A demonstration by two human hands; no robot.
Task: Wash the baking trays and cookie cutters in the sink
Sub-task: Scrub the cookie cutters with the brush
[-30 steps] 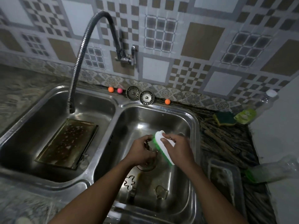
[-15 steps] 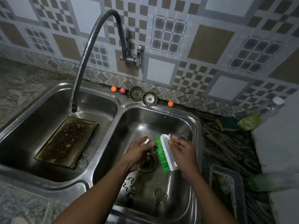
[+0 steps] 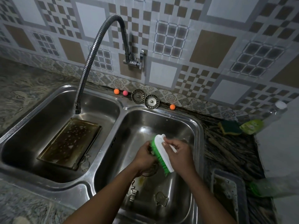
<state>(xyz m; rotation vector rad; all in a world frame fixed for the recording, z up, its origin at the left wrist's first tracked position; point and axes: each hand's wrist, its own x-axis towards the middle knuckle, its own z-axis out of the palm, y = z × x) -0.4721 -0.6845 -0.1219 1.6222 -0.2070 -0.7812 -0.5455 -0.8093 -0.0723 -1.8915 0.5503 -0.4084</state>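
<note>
Over the right basin of the steel double sink (image 3: 198, 143), my right hand (image 3: 179, 154) grips a white scrubbing brush with green bristles (image 3: 161, 152). The bristles press against a small metal cookie cutter that my left hand (image 3: 144, 156) holds; the cutter is almost wholly hidden by my fingers. Two more cookie cutters lie on the basin floor, one (image 3: 133, 190) below my left wrist and one (image 3: 161, 198) to its right. A dark, soapy baking tray (image 3: 69, 143) lies in the left basin. Another soapy tray (image 3: 228, 193) sits on the counter right of the sink.
A flexible steel tap (image 3: 95, 50) arches over the left basin, no water visible. Two drain strainers (image 3: 145, 98) and small orange and pink balls (image 3: 120, 92) line the back ledge. A green sponge (image 3: 229, 127), a clear bottle (image 3: 265, 120) and a green-capped bottle (image 3: 271, 185) lie at the right.
The brush has slid back and forth across the cutter in my left hand, first lower then up again. The camera view has shifted slightly; both hands stay over the right basin.
</note>
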